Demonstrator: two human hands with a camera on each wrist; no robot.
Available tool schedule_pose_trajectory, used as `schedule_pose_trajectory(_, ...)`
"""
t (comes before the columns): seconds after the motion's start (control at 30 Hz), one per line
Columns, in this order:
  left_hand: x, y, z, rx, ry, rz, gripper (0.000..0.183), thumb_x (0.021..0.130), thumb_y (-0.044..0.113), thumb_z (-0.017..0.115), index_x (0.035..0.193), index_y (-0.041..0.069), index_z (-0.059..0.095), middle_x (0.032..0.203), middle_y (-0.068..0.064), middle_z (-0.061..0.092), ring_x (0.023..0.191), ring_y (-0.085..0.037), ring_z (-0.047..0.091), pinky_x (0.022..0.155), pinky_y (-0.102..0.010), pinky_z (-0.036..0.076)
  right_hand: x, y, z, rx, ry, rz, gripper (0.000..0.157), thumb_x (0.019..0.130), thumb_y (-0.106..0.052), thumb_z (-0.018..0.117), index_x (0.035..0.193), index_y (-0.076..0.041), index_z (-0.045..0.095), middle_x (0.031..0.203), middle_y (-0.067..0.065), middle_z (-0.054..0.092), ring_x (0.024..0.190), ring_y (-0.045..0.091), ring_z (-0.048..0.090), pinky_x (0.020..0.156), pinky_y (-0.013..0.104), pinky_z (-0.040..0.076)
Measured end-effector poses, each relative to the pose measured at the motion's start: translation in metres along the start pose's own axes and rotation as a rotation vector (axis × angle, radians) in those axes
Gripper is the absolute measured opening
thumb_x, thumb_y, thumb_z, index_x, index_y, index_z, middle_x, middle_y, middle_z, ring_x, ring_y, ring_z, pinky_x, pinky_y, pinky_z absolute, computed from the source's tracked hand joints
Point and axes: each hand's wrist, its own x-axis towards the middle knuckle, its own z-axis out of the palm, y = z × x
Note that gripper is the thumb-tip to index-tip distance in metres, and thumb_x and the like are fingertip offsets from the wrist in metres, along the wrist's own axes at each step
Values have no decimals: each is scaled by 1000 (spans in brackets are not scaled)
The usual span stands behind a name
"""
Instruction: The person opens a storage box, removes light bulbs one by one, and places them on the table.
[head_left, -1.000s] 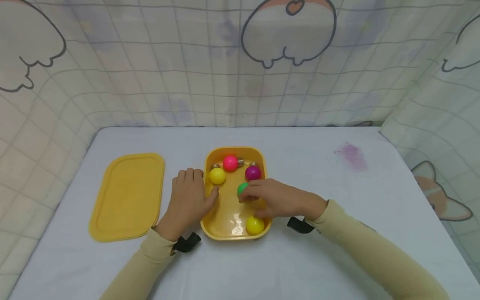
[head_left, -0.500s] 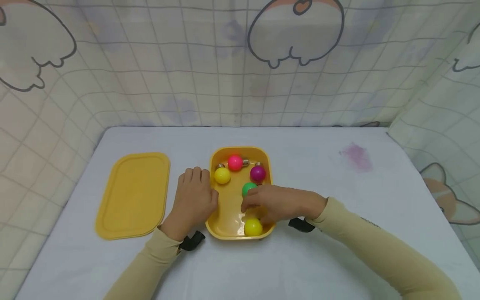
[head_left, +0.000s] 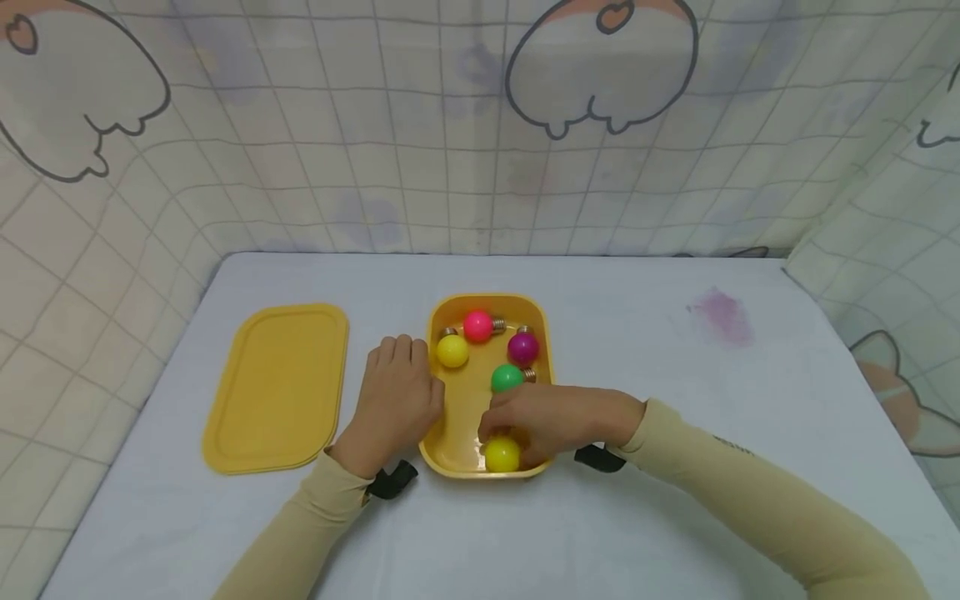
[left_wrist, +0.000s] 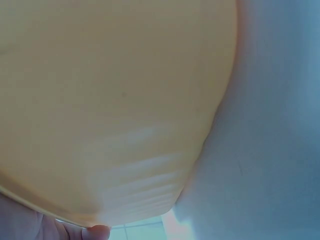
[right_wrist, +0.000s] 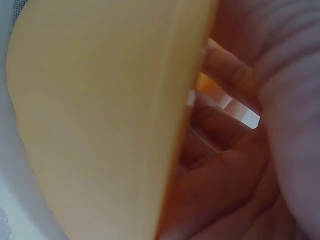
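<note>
In the head view a yellow plastic box (head_left: 459, 421) stands mid-table with several coloured toy light bulbs in it. My left hand (head_left: 400, 392) holds the box's left rim, its thumb along the edge; the left wrist view shows the box's outer wall (left_wrist: 120, 95) and a fingertip over the rim. My right hand (head_left: 543, 421) reaches over the right wall, its fingers and thumb around a yellow bulb (head_left: 502, 456) at the front right corner. That bulb's base is hidden. Just behind the hand lies a green bulb (head_left: 507, 379). The right wrist view shows this hand (right_wrist: 220, 170) behind the wall.
A pink bulb (head_left: 477, 326), a purple bulb (head_left: 522, 347) and another yellow bulb (head_left: 452, 352) lie toward the back of the box. Left of it, a flat yellow lid (head_left: 277, 387) rests on the white-covered table (head_left: 637, 325). A patterned curtain (head_left: 420, 125) hangs behind.
My right hand has moved from beside the green bulb toward the front of the box, and closed around the front yellow bulb. My left thumb has drawn back to the rim.
</note>
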Motion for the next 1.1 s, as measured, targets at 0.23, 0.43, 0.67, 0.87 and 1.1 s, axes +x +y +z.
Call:
schedule_pose_trajectory(0.23,-1,1,1,-3,-2,1,18,94,19,55,97,1,51,87,-11,44,87,-30,40,79,-39,35,4,0,1,59,-23,-4,39,85,-14,82,121,-22,70,115,-10,68,104,6,58,96,21,53)
schedule_pose_trajectory(0.43,-1,1,1,-19,5,2,18,94,18,55,96,1,51,87,-11,44,87,-29,40,79,-39,34,6,4,0,161,-35,-17,38,85,-12,81,120,-22,70,114,-10,67,102,4,60,93,23,55)
schedule_pose_trajectory(0.67,-2,0,4,-11,43,20,18,93,18,58,94,2,50,85,-11,44,84,-29,39,75,-38,32,10,8,0,211,-37,-32,38,87,-7,79,121,-22,70,114,-13,69,105,0,62,99,22,54)
schedule_pose_trajectory(0.87,-2,-2,5,-17,50,23,18,92,18,58,93,2,49,84,-11,43,83,-29,39,75,-38,32,14,9,0,234,-13,-23,33,88,-9,79,116,-22,69,110,-13,70,105,1,63,98,21,53)
schedule_pose_trajectory(1.1,-1,-3,6,-12,58,26,17,93,18,57,92,3,49,83,-10,42,82,-28,39,75,-37,31,19,10,0,269,-5,-23,34,87,-13,81,119,-19,70,113,-11,70,105,1,65,96,21,55)
